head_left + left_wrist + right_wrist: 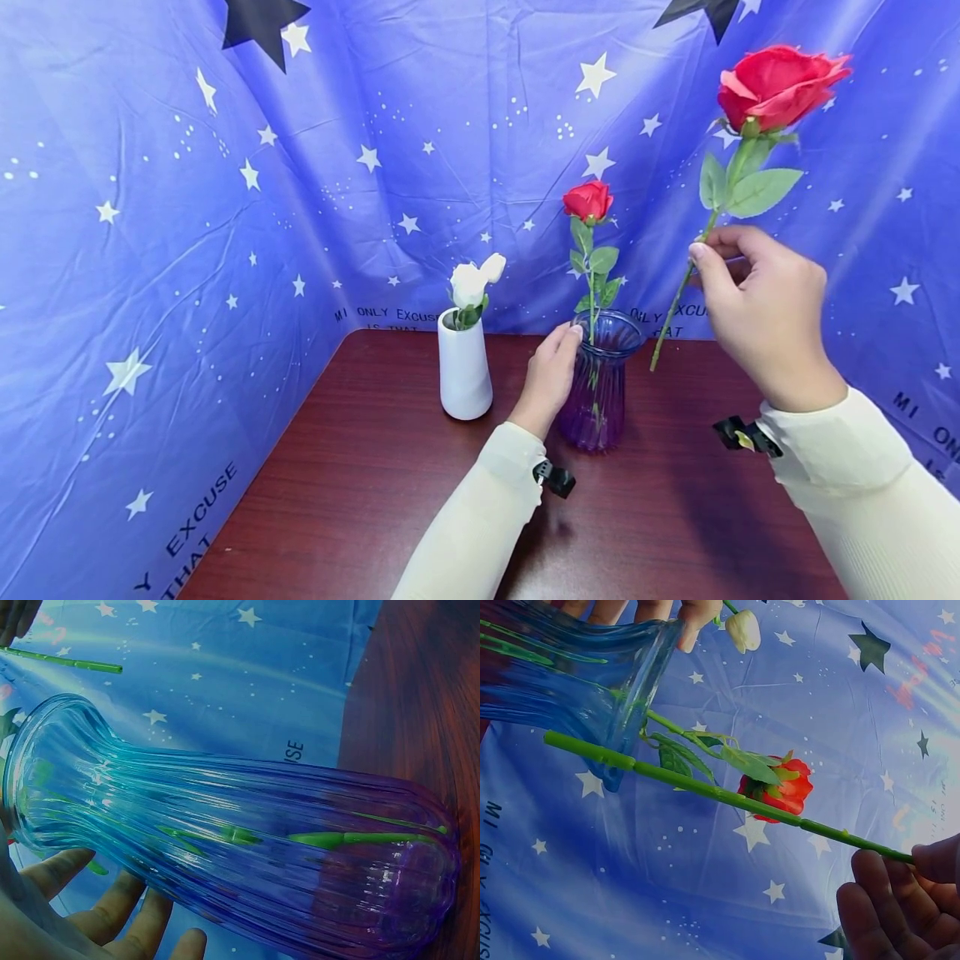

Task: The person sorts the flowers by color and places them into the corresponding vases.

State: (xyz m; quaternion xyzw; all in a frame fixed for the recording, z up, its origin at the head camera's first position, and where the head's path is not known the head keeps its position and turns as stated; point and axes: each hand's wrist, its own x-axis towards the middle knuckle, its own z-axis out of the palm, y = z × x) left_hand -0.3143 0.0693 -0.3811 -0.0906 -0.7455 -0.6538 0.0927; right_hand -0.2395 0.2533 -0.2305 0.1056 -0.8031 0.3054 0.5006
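Note:
My right hand [772,308] pinches the green stem of a large red rose [780,87] between thumb and fingers, raised to the right of the glass vase [592,408]. The stem's cut end [562,740] points down toward the vase and is outside it. My left hand [551,371] grips the vase by its flared rim, with fingers [112,904] along the outer wall. The vase is ribbed, blue at the top and purple at the base. A second red rose [588,202] stands upright in it, its stem showing through the glass.
A white vase [465,375] with white flowers [470,283] stands left of the glass vase. Dark red wood tabletop [337,500] lies beneath. A blue star-printed cloth [450,125] hangs behind and along both sides.

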